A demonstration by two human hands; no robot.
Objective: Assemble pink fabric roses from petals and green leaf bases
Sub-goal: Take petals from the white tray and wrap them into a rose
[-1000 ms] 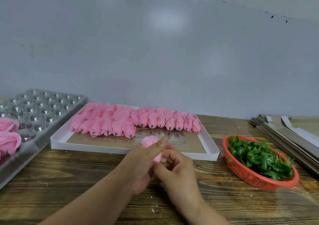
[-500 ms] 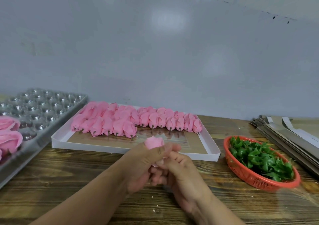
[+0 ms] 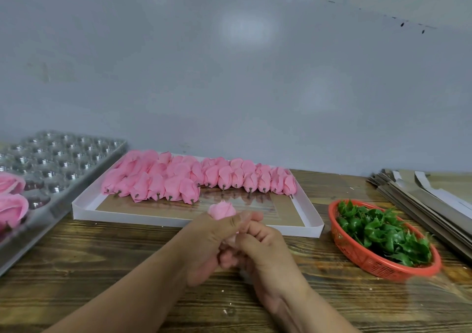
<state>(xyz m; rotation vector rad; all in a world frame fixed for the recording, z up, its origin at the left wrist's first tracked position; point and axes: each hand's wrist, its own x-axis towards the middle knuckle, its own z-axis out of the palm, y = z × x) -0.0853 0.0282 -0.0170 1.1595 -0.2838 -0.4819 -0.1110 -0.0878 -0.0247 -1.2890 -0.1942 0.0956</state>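
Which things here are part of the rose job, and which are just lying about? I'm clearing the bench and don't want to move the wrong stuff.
Part of the job:
- pink rose bud, held by left hand and right hand
- pink buds in white tray
- green leaf bases in red basket
- finished roses on clear blister tray

Lying about:
- flat cardboard stack

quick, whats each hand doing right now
Left hand: closed, fingers gripping the pink rose bud.
Right hand: closed, fingers curled at the bud's base.
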